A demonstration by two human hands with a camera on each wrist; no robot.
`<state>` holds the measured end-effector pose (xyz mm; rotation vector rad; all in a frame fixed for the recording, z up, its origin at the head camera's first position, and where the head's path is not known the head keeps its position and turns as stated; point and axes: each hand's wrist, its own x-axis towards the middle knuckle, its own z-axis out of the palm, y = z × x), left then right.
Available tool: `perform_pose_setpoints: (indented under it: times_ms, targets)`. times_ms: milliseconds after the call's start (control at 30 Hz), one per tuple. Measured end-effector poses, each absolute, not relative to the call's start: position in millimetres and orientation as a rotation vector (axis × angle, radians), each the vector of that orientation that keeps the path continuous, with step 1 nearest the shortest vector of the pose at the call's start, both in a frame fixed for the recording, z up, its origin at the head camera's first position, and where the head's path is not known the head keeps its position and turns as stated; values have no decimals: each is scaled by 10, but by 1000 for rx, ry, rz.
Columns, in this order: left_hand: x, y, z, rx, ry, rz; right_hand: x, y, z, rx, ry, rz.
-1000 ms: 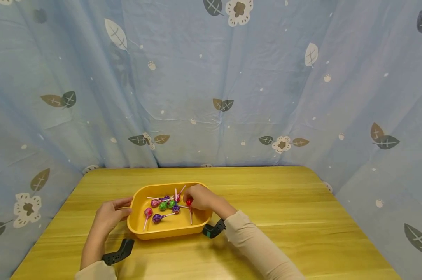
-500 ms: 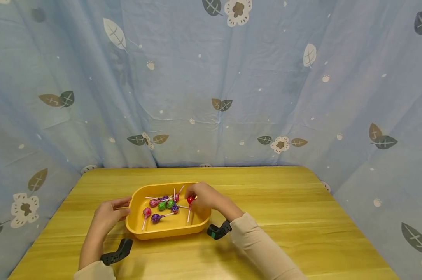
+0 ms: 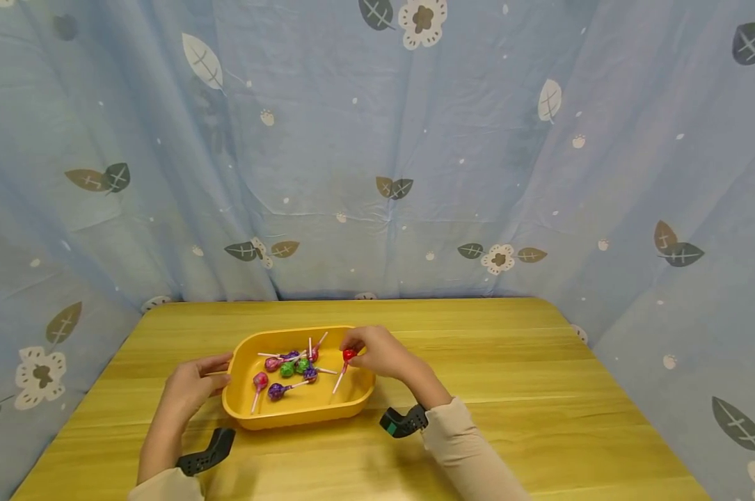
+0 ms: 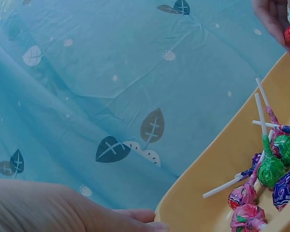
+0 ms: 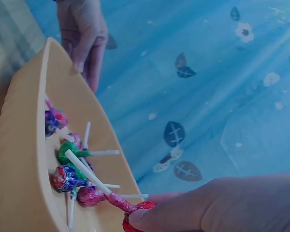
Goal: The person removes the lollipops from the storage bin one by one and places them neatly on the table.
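A red lollipop [image 3: 348, 355] is pinched between the thumb and fingers of my right hand [image 3: 380, 353], over the right end of a yellow tray [image 3: 298, 417]. Its white stick slants down and to the left. In the right wrist view the red wrapper [image 5: 137, 212] shows at my thumb tip. My left hand [image 3: 189, 388] rests its extended fingers and thumb against the tray's left end. Several lollipops lie in the tray: pink ones [image 3: 261, 380], purple ones [image 3: 276, 392] and green ones [image 3: 287, 369], most bunched toward the back.
The tray stands on a yellow wood-grain table [image 3: 496, 390], left of its middle. Behind the table hangs a blue curtain [image 3: 327, 139] with leaf and flower prints. A black wrist mount sits on each forearm.
My right hand has lifted the red lollipop and drawn it to the right, its stick now tilted. The left hand stays at the tray's left end.
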<state>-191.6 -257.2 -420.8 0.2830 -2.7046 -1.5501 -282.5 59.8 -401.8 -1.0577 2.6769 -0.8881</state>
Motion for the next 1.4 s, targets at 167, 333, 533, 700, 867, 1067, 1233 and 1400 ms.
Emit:
perform_pose_setpoints:
  times_ms: [167, 333, 533, 700, 867, 1067, 1233, 1400]
  targets:
    - [-1916, -2574, -4213, 288, -2703, -1560, -2767, 695, -4020, -1006, 2695, -974]
    - [-1922, -2582, -4211, 290, -2710, -1557, -2724, 765, -4008, -986, 2701, -1054]
    - [-1928, -2578, -4208, 291, -2711, -1555, -2640, 852, -3992, -892, 2703, -1223]
    - [-1928, -2572, -4208, 295, -2711, -1554, -2585, 919, -3993, -811, 2722, -1313]
    - [-1922, -2574, -4198, 295, -2721, -1551, -2555, 989, -4008, -756, 2752, -1337]
    - [-1935, -2571, -4192, 300, -2730, -1543, -2559, 1086, -4008, -704, 2797, -1344]
    - [-1935, -2576, -4207, 304, -2741, -1524, -2584, 1140, -4022, -675, 2824, -1344]
    - [-1936, -2570, -4224, 291, -2740, -1508, -2603, 1190, -4049, -658, 2841, -1341]
